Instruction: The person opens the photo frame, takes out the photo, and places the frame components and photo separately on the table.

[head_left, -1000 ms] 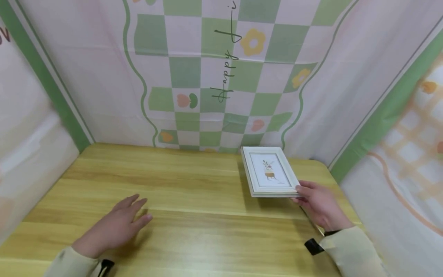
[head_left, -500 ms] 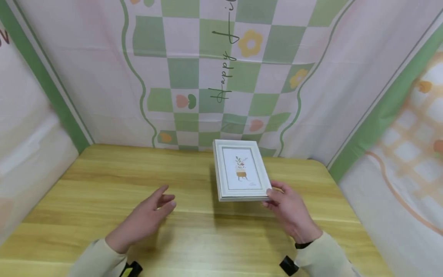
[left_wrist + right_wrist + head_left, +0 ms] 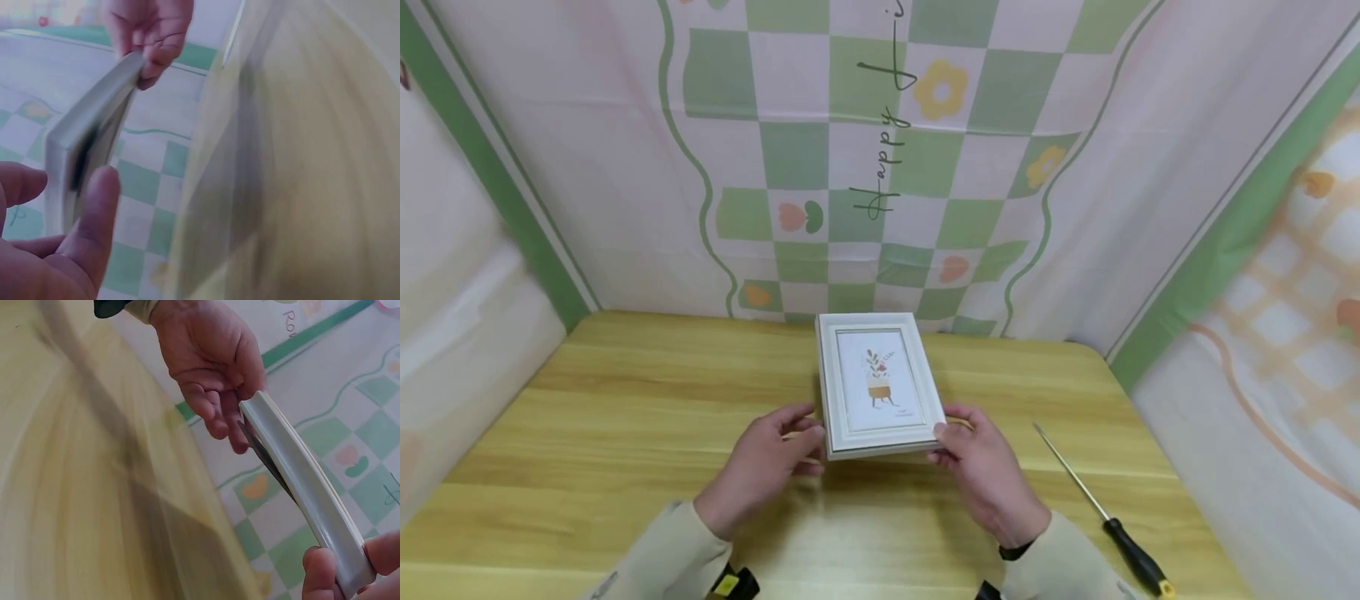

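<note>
A white picture frame (image 3: 887,383), with a drawing of a plant in a pot on legs, is held above the table, face up and tilted. My right hand (image 3: 981,471) pinches its near right corner, thumb on top and fingers beneath, as the right wrist view also shows. At the near left corner is my left hand (image 3: 763,462), thumb and fingers spread to either side of the edge without a grip. In the left wrist view, a gap shows between the left fingers (image 3: 100,200) and the frame (image 3: 94,106). The frame's back is mostly hidden.
A screwdriver (image 3: 1131,550) with a black and yellow handle lies on the wooden table (image 3: 625,400) to the right of my right hand. Printed cloth (image 3: 790,158) hangs behind the table and at both sides.
My right hand has carried the picture frame leftward and nearer. My left hand has moved right, up to the frame's left corner. The screwdriver, mostly hidden behind the right arm before, now shows fully.
</note>
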Available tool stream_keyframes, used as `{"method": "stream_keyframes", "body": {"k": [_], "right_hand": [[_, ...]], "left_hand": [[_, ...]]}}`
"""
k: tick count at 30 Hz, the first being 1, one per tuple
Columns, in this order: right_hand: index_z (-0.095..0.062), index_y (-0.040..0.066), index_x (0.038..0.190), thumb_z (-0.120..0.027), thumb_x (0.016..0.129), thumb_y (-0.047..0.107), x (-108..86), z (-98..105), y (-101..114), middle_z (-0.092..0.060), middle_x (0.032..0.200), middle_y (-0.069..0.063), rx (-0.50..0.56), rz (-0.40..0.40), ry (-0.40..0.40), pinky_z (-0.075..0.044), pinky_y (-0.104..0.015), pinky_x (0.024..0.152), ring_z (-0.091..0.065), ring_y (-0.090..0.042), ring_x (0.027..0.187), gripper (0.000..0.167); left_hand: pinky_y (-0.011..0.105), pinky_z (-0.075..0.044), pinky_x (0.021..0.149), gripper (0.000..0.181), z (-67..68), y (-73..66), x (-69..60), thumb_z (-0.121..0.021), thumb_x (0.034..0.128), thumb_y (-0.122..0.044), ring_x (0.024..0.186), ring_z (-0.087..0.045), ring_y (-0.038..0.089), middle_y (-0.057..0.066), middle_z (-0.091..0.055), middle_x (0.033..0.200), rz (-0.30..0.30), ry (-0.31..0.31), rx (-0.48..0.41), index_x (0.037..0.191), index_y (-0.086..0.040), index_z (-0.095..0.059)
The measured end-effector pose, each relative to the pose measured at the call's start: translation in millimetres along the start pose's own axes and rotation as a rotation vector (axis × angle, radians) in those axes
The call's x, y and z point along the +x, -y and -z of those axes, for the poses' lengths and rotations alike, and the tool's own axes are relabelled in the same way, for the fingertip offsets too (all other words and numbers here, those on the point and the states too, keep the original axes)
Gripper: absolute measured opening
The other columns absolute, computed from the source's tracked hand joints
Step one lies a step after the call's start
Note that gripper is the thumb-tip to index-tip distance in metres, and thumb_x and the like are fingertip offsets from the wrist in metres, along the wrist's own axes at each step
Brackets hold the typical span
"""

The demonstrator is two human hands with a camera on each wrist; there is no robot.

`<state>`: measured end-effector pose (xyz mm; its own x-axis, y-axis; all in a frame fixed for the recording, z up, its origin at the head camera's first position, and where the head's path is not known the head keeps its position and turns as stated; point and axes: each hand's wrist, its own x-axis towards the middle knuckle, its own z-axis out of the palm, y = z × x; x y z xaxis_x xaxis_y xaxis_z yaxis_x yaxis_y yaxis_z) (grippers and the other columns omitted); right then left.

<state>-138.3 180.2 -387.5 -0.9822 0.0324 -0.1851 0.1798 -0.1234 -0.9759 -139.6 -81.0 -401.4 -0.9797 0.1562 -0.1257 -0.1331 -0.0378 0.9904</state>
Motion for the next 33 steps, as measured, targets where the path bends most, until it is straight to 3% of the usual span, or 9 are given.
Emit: {"method": "stream_keyframes", "body": {"k": [9,13,17,22,27,33], "right_hand": [[-0.040,-0.007,0.134,-0.051,0.098,-0.004,-0.2,-7,-7,-0.059,0.100,-0.020,0.004,0.009,0.001,-0.052,-0.030,0.073,-0.057,-0.025,0.084,0.037],[-0.041,-0.005,0.136,-0.053,0.098,-0.003,-2.5,-8,-11,-0.059,0.098,-0.020,-0.040,0.005,0.033,-0.052,-0.033,0.075,-0.059,-0.028,0.084,0.040],[-0.044,-0.001,0.137,-0.056,0.098,0.000,-4.4,-8,-12,-0.063,0.097,-0.021,-0.155,-0.004,0.087,-0.054,-0.037,0.076,-0.063,-0.033,0.084,0.040],[-0.048,0.000,0.131,-0.063,0.097,0.005,-6.6,-5,-12,-0.067,0.091,-0.018,-0.410,0.024,0.192,-0.057,-0.042,0.074,-0.067,-0.033,0.081,0.037],[-0.048,-0.002,0.128,-0.067,0.096,0.009,-8.4,-6,-14,-0.067,0.086,-0.015,-0.556,0.053,0.276,-0.057,-0.043,0.069,-0.067,-0.029,0.076,0.039],[-0.049,-0.002,0.124,-0.067,0.095,0.011,-8.4,-8,-19,-0.066,0.081,-0.010,-0.663,0.086,0.291,-0.054,-0.040,0.062,-0.064,-0.026,0.070,0.037]], "left_hand": [[0.041,-0.059,0.070,0.040,-1.6,5.8,1.8,-0.066,0.0952,-0.005,0.077,-0.066,0.030,0.018,-0.058,0.106,0.003,-0.038,-0.012,0.133,0.005,-0.056],[0.040,-0.058,0.069,0.045,-0.8,5.2,0.2,-0.070,0.0915,-0.006,0.073,-0.065,0.027,0.016,-0.061,0.101,0.016,-0.055,0.042,0.133,0.005,-0.055],[0.038,-0.057,0.069,0.056,2.5,5.1,-1.4,-0.068,0.0892,-0.006,0.073,-0.064,0.025,0.012,-0.063,0.095,0.028,-0.067,0.177,0.142,0.003,-0.050],[0.040,-0.055,0.062,0.059,7.4,7.9,-2.7,-0.065,0.0889,-0.005,0.069,-0.061,0.023,0.008,-0.063,0.091,0.058,-0.054,0.310,0.145,0.003,-0.047],[0.039,-0.054,0.061,0.058,10.9,11.9,-4.3,-0.065,0.0908,-0.004,0.068,-0.060,0.021,0.008,-0.062,0.091,0.093,-0.038,0.359,0.145,0.004,-0.047],[0.038,-0.054,0.061,0.056,12.9,14.8,-4.8,-0.065,0.0905,-0.003,0.068,-0.060,0.019,0.008,-0.061,0.089,0.095,-0.029,0.395,0.144,0.005,-0.048]]}}
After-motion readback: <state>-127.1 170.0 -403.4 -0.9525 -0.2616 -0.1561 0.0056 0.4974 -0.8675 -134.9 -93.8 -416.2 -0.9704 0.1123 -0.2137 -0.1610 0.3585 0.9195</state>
